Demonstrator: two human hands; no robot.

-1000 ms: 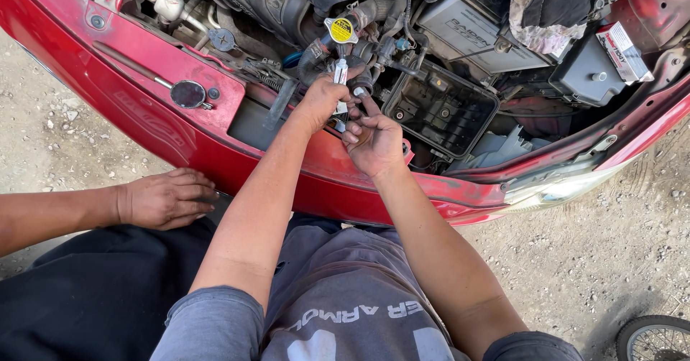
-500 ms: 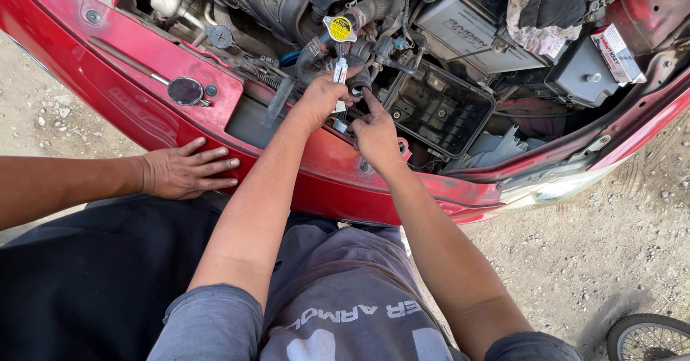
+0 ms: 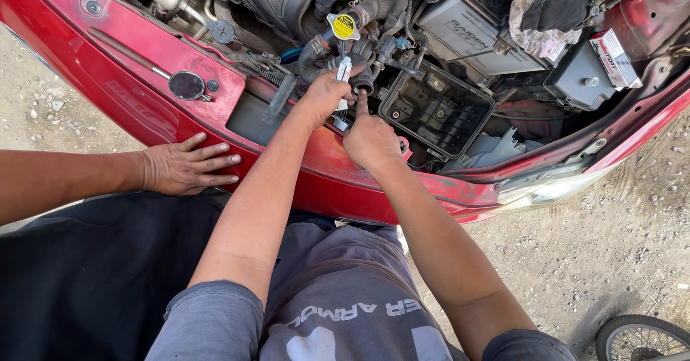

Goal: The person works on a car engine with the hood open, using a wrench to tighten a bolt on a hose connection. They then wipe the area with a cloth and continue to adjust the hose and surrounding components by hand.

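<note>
Metal tool pinched in left hand, right hand pressing one extended fingertip beside it; a slip could drop it into the engine bay.

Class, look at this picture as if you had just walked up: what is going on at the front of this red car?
A person leans over the open engine bay of a red car. Their left hand grips a small silver tool just below the yellow radiator cap, while the right hand points its index finger up at a black hose end beside it. A second person's hand rests flat on the bumper to the left. An open black box sits to the right.
</note>
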